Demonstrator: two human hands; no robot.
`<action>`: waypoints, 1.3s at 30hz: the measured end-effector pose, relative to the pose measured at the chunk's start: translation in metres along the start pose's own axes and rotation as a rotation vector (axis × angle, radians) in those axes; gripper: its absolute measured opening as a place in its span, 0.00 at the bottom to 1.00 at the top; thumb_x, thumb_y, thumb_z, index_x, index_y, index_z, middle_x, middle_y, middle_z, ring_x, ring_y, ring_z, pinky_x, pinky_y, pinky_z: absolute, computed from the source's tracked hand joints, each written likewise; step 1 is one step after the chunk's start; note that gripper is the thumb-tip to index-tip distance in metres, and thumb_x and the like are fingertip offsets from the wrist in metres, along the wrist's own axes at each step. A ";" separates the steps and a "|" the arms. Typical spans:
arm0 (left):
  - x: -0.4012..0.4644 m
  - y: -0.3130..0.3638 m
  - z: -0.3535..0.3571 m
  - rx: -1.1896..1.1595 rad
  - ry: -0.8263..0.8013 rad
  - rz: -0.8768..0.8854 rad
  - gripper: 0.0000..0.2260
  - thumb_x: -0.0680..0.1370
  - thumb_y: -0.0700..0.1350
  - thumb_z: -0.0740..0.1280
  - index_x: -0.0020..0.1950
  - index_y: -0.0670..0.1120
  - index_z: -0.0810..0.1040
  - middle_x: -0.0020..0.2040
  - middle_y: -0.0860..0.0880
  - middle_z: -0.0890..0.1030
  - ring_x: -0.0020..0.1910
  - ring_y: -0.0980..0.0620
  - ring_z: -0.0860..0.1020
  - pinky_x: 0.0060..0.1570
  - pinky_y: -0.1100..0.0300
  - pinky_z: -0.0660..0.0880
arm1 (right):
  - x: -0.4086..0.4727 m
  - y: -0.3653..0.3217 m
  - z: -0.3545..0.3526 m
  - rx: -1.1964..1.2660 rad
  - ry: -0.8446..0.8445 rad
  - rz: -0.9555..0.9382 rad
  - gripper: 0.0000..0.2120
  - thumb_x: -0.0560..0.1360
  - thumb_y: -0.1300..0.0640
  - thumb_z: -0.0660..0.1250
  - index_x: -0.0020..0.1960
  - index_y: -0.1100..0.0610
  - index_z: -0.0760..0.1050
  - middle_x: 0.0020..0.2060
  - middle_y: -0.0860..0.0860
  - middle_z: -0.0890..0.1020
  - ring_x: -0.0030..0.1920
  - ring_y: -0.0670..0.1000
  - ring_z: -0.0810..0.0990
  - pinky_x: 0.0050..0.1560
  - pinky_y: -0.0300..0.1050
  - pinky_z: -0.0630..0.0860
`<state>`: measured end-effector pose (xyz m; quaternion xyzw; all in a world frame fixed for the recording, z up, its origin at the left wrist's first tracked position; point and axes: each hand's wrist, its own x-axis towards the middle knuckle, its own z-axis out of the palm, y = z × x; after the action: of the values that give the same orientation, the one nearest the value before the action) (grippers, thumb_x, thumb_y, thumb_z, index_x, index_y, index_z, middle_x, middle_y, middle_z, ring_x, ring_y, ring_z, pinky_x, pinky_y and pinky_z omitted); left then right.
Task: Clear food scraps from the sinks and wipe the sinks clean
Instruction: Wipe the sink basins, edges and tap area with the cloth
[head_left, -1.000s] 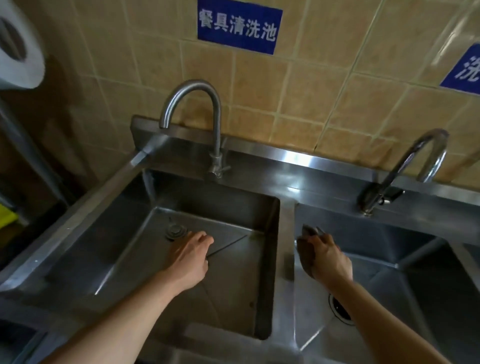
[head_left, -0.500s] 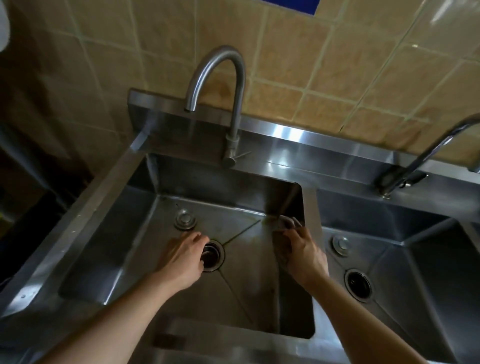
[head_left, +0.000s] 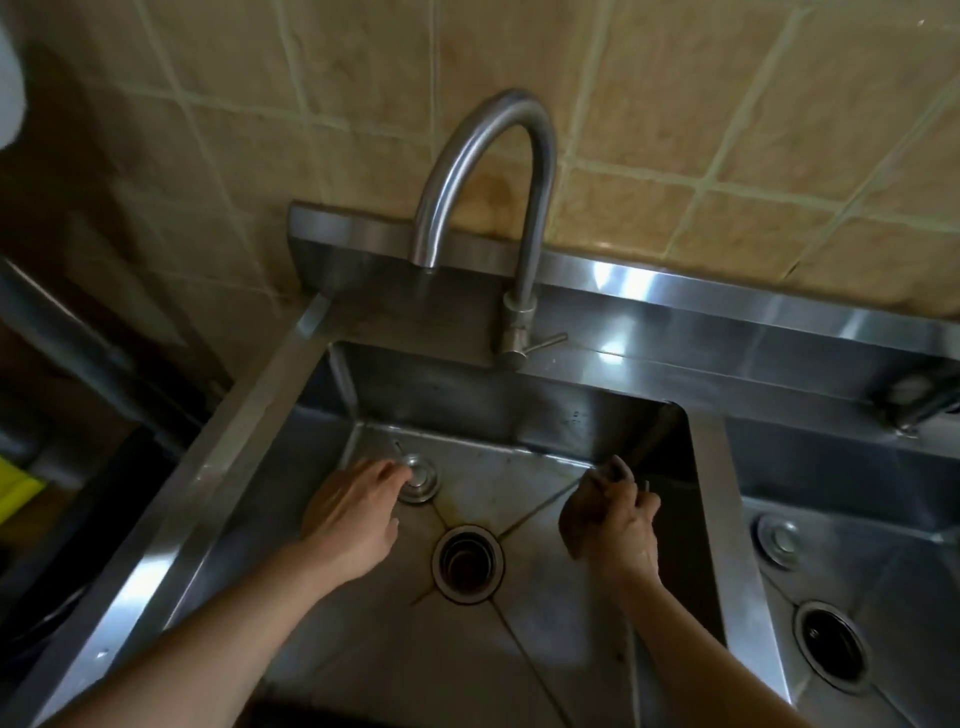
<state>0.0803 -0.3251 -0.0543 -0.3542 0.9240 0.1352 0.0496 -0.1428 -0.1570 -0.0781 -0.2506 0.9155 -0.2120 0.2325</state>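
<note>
Left hand (head_left: 349, 514) flat, fingertips at overflow cap (head_left: 417, 484); right hand (head_left: 613, 525) curled round dark cloth (head_left: 609, 474).

Steel sinks (head_left: 519, 415), side by side
</note>
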 end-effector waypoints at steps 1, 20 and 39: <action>0.008 -0.006 -0.001 0.001 -0.003 0.004 0.25 0.76 0.46 0.66 0.72 0.51 0.64 0.69 0.52 0.68 0.67 0.52 0.67 0.67 0.57 0.66 | 0.004 0.001 0.004 0.010 -0.003 0.019 0.39 0.71 0.60 0.71 0.74 0.54 0.52 0.68 0.60 0.58 0.60 0.63 0.73 0.58 0.57 0.76; 0.112 -0.055 0.043 0.103 -0.110 0.289 0.24 0.75 0.47 0.65 0.71 0.52 0.65 0.69 0.55 0.67 0.68 0.54 0.64 0.68 0.58 0.61 | 0.094 0.038 0.056 -0.294 0.082 0.173 0.29 0.78 0.54 0.62 0.75 0.52 0.54 0.66 0.57 0.63 0.62 0.60 0.70 0.54 0.55 0.74; 0.154 -0.069 0.141 0.041 -0.278 -0.039 0.37 0.72 0.48 0.71 0.76 0.48 0.55 0.76 0.47 0.58 0.74 0.47 0.60 0.69 0.58 0.60 | 0.095 0.032 0.205 -0.191 -0.195 -0.533 0.18 0.75 0.58 0.67 0.63 0.45 0.76 0.67 0.44 0.72 0.61 0.53 0.70 0.61 0.42 0.68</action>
<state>0.0109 -0.4330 -0.2329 -0.3487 0.9038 0.1633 0.1871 -0.1185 -0.2405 -0.2896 -0.5221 0.8066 -0.1532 0.2310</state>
